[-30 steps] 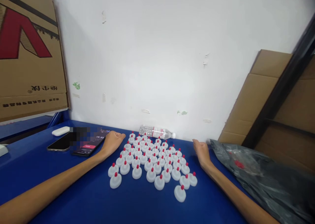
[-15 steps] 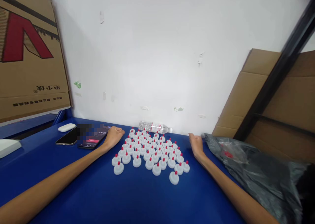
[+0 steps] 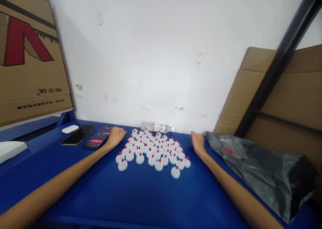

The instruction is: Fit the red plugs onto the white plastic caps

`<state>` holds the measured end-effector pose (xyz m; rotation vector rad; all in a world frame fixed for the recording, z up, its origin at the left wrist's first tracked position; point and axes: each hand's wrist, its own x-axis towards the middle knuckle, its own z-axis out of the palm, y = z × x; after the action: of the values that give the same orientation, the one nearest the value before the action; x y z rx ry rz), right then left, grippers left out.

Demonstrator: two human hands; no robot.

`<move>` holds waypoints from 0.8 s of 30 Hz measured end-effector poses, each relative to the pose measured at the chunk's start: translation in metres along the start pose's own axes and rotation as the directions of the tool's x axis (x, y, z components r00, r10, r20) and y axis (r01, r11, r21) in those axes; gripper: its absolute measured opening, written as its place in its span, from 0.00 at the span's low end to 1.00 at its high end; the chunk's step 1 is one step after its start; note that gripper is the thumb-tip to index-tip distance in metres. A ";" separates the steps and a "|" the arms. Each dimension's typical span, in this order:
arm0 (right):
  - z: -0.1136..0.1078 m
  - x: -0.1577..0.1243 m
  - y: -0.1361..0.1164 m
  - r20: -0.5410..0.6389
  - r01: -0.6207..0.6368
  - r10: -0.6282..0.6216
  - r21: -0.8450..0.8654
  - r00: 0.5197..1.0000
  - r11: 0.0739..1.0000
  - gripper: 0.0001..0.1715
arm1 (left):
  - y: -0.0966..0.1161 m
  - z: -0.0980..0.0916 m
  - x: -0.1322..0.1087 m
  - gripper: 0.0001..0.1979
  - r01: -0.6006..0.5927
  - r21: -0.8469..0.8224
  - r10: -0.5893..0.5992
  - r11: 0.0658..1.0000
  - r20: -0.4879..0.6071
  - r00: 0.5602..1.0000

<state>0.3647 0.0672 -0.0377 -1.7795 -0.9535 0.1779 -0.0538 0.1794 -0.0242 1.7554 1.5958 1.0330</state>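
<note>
Several white caps with red tips (image 3: 151, 150) stand in rows on a blue table (image 3: 141, 195). My left hand (image 3: 117, 135) rests on the table at the left edge of the group, fingers curled into a loose fist with nothing visible in it. At the group's right edge lies my right hand (image 3: 198, 141), fingers curled too, beside a dark plastic bag (image 3: 259, 168). One cap (image 3: 175, 172) stands a little apart at the front right.
A clear water bottle (image 3: 157, 126) lies against the white wall behind the caps. Two phones (image 3: 87, 138) and a small white case (image 3: 70, 129) lie to the left. Cardboard boxes (image 3: 30, 61) stand at the left, cardboard and a black shelf post (image 3: 274, 64) at the right.
The view has pulled back and tilted, so caps and hands look smaller and higher. Both hands keep their places beside the caps.
</note>
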 end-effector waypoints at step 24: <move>0.000 -0.019 -0.016 0.023 0.034 -0.026 -0.573 0.999 0.819 0.22 | 0.009 0.006 -0.013 0.18 -0.120 0.105 0.125 0.987 -0.045 0.991</move>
<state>0.3439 0.0566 -0.0299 -2.3148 -1.1232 -0.1392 -0.0443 0.1660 -0.0226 1.9306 1.6142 1.0792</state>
